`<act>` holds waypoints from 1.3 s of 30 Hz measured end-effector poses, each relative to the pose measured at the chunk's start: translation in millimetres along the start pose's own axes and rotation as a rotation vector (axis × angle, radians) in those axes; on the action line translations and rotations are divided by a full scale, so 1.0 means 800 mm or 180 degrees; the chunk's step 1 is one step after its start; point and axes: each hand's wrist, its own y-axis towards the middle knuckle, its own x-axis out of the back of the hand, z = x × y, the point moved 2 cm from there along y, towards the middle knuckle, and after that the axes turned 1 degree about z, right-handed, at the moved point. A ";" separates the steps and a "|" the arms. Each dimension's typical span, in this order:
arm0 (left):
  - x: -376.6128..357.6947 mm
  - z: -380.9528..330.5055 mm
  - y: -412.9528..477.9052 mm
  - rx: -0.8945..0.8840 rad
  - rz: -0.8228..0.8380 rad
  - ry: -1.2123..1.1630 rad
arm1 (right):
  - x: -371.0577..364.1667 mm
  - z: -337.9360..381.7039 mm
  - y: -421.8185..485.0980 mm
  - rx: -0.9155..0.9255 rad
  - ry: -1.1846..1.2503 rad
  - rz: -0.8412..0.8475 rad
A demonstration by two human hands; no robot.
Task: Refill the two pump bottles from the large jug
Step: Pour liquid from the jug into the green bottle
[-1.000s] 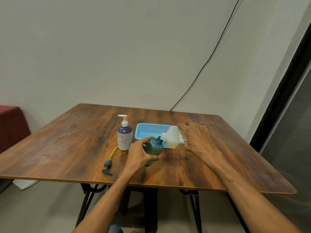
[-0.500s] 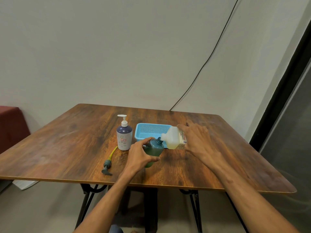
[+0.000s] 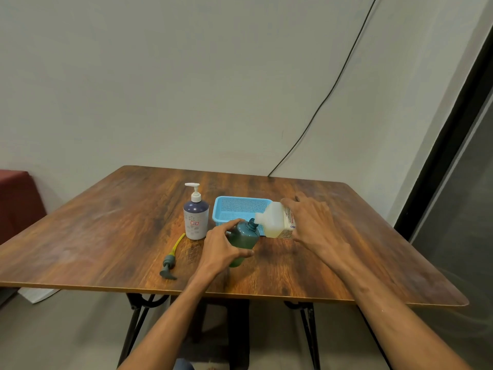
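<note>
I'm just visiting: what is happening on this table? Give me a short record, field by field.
Left hand: grips the green bottle, tilted, pump off
Right hand: holds the jug tipped, spout at the green bottle's neck
Loose pump: lies on the table, left of the hands
Second pump bottle: upright, pump on, beside the blue basket

Wooden table — plain wall
</note>
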 end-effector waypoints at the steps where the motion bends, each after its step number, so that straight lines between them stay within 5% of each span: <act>1: 0.000 0.000 0.000 0.0008 -0.0009 -0.0015 | -0.001 0.000 0.000 0.0004 0.0032 -0.0015; 13: 0.007 -0.003 -0.003 0.0173 -0.0141 -0.0373 | -0.040 -0.008 -0.006 -0.0190 0.0667 -0.0266; 26: 0.008 0.020 0.001 0.0547 -0.0441 -0.0956 | -0.110 -0.031 -0.025 -0.1355 0.2481 -0.0833; 39: -0.007 0.041 -0.004 0.0630 -0.0510 -0.0903 | -0.150 -0.021 -0.051 -0.1714 0.3084 -0.1128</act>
